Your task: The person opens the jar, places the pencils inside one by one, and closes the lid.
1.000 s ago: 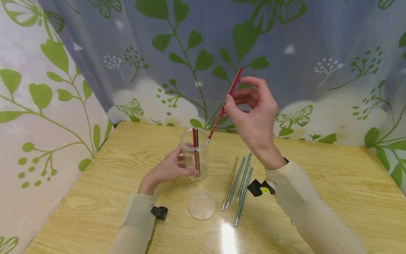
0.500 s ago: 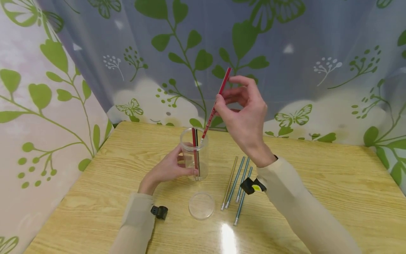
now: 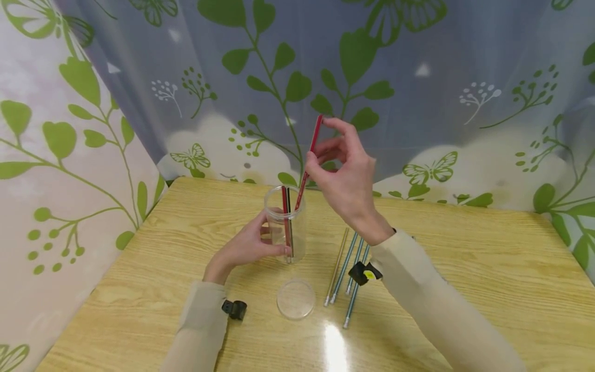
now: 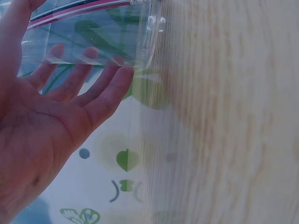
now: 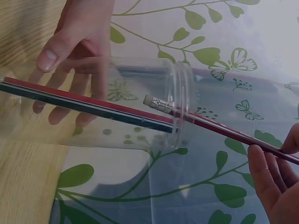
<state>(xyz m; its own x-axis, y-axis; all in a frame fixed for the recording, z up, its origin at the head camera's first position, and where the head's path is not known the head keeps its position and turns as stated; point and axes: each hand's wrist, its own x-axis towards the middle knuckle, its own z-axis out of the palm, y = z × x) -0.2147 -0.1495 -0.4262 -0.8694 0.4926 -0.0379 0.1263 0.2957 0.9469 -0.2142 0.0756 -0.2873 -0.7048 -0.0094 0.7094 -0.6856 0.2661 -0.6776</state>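
Observation:
A clear plastic jar (image 3: 299, 245) stands upright on the wooden table. My left hand (image 3: 246, 244) grips it low from the left, thumb in front and fingers behind. Inside lean a red pencil (image 5: 93, 100) and a black pencil (image 5: 103, 111). Above the jar, my right hand (image 3: 346, 178) pinches another red pencil (image 3: 315, 135) between thumb and fingers. That pencil slants down to the left, and in the right wrist view its eraser end (image 5: 156, 103) is within the jar's mouth. The left wrist view shows my fingers along the jar's wall (image 4: 107, 46).
A clear round lid (image 3: 295, 299) lies on the table (image 3: 139, 279) in front of the jar. To its right are a gold pencil (image 3: 335, 268) and several teal pencils (image 3: 353, 305), partly under my right sleeve. A patterned curtain (image 3: 223, 93) hangs behind the table.
My right hand has moved left and then down with the red pencil, whose eraser end passed from beside the rim into the jar's mouth. Left hand and jar stay put.

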